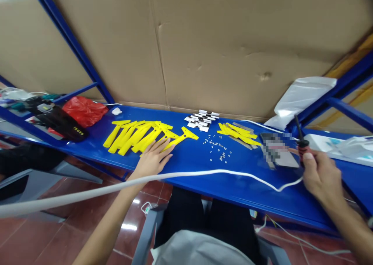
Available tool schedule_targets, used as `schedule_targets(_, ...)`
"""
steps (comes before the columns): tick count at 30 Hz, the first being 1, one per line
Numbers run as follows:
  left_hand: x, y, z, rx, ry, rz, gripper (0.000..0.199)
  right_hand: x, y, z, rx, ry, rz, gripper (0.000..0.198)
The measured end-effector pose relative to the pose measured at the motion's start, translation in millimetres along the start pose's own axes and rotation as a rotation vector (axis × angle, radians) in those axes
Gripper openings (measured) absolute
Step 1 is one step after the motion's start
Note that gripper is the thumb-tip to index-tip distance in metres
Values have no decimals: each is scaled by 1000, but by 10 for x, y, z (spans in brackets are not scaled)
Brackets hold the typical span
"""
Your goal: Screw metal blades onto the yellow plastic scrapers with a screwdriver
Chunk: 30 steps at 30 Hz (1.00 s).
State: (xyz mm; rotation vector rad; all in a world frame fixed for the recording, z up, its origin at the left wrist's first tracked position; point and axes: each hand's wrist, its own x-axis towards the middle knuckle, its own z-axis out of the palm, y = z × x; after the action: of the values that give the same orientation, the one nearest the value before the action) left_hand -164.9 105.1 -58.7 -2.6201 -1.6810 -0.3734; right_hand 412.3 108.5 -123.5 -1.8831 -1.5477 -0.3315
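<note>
"What's at the far left?"

"A dark, smooth container (pixel 65 122) with rounded sides, then a crinkled red plastic bag (pixel 84 111). A small white crumpled scrap (pixel 117 111) sits just beyond."

"And the yellow things?"

"Yellow T-shaped pieces (pixel 131 138), long and straight-stemmed, lie slanted and overlapping on the smooth blue surface (pixel 186 160). The left hand (pixel 154 156) rests over the lower ends at the right of that row; I can't tell whether its fingers close on one."

"Further right?"

"Flat white pieces with dark marks (pixel 201 121), fanned against each other near the cardboard. In front of them, tiny pale rings and slim bits (pixel 217 144) are scattered. Then come thin yellow strips (pixel 237 133) in a loose heap, and a flat rectangular device (pixel 287 160), partly pixelated."

"The right hand (pixel 323 175)?"

"Wrapped firmly round a screwdriver (pixel 304 150) with a red-and-black handle, its dark shaft pointing up."

"Counts?"

"One container, one red bag, one scrap, roughly eight T-shaped pieces, several white ones, one device, one screwdriver. The strips overlap too much to count, and the tiny bits are too small."
</note>
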Motion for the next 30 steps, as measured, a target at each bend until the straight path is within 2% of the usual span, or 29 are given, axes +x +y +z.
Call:
schedule_targets(4,23,-57,78,-16,86,-52,49,11,-116,-81,74,-50,83,49)
schedule_targets(9,50,-163,179,-19,146,-68,50,122,-266,-67,134,-110,42,46)
schedule_targets(15,50,-142,200,-4,217,-80,45,171,-304,-20,127,-146,15,43)
schedule_targets(22,-16,90,218,-81,539,118,36,43,-222,-136,83,-72,38,44)
schedule_targets(26,-10,169,256,-102,511,157,37,-156,-82,-267,2,-17,53,44)
schedule_targets(30,16,120,275,-178,552,130,36,-303,-15,-360,-37,-55,110,43)
